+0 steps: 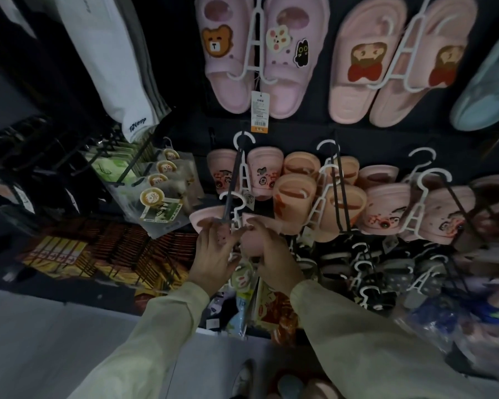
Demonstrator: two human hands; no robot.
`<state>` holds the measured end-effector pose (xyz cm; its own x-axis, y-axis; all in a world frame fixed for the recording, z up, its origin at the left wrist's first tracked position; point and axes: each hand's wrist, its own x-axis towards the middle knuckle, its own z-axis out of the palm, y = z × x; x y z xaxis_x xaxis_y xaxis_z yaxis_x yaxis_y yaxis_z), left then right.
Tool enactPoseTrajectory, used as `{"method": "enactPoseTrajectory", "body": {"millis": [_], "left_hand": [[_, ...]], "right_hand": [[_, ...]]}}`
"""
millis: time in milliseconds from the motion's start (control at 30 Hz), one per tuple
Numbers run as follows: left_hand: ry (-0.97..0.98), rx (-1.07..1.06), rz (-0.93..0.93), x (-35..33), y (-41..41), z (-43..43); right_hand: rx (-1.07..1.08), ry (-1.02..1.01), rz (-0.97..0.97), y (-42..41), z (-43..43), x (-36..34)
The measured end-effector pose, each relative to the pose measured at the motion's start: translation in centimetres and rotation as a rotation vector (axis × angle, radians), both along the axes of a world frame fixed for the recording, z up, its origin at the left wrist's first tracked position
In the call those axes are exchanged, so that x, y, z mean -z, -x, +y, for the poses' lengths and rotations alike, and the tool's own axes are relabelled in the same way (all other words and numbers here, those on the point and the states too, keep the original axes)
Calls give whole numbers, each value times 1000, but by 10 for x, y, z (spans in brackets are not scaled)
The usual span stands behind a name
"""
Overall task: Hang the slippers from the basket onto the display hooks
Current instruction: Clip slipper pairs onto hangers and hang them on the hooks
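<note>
A person in pale sleeves [156, 341] reaches both hands up to a shop's slipper wall. The left hand [213, 254] lies with its fingers nearly straight against one of a pair of pink slippers [206, 218]. The right hand [271, 251] curls round the other slipper of the pair. The pair sits on a white hanger [233, 201], held at the near tip of a dark display hook [233, 180] that juts from the wall. The hanger's curved top is at the rod; whether it rests on it cannot be told.

On the same hook, farther back, another pink pair [260, 168] hangs. To the right, more pink and peach slippers [294, 194] crowd neighbouring hooks, with dark slippers [386, 272] on a lower row. Above hang larger slippers with a bear patch [216, 43] and a price tag [259, 110]. On the left are a white garment [113, 67] and hanging packets [156, 194]. Grey floor [41, 326] shows at the near left.
</note>
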<state>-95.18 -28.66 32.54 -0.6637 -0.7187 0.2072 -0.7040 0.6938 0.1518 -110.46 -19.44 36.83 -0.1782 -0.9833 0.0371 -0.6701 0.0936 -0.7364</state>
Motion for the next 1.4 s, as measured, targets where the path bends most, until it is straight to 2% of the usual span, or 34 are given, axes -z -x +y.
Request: {"method": "enactPoseTrajectory", "body": {"millis": [133, 300, 667, 900, 1400], "left_hand": [[24, 9, -60, 2, 1, -3], [43, 53, -40, 0, 1, -1], [125, -38, -152, -9, -6, 22], [113, -68, -83, -6, -9, 42], [177, -135, -35, -20, -22, 98]], "right_hand": [[18, 7, -61, -1, 2, -6], [45, -15, -86, -2, 3, -8], [75, -16, -253, -13, 9, -8], [38, -34, -255, -14, 26, -19], [49, 107, -162, -27, 72, -36]]}}
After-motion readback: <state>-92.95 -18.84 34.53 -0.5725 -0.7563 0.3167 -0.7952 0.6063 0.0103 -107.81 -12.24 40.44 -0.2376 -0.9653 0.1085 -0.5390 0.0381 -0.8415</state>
